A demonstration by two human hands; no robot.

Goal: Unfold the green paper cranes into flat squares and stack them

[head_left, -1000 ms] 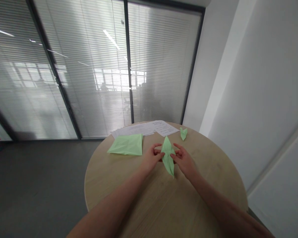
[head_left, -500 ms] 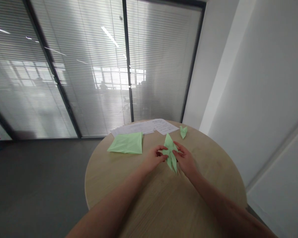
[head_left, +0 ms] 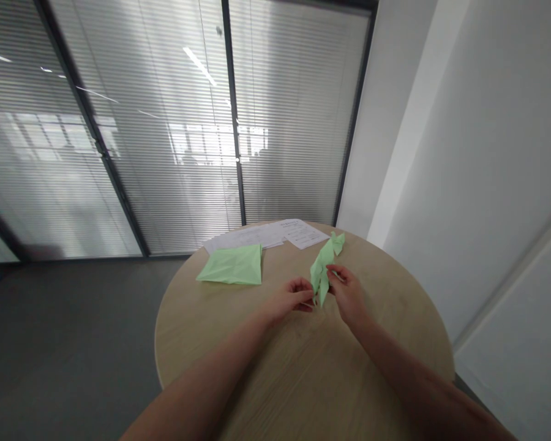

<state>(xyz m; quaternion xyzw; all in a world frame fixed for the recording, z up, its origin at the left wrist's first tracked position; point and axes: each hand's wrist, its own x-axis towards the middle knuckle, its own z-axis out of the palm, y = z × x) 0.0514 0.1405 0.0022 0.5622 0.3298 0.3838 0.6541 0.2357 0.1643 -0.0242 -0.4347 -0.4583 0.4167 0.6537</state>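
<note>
folded paper (head_left: 321, 272) | pale green, narrow, pointed | tilted upright above table

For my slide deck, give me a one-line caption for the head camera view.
Both hands, left hand and right hand, pinch a folded light green paper figure above a round wooden table.

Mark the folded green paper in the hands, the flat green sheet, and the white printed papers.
folded green paper (head_left: 320, 274), head view, on its middle, between the hands.
flat green sheet (head_left: 233, 268), head view, on its centre.
white printed papers (head_left: 275, 234), head view, on the middle of the sheets at the table's far edge.
</note>
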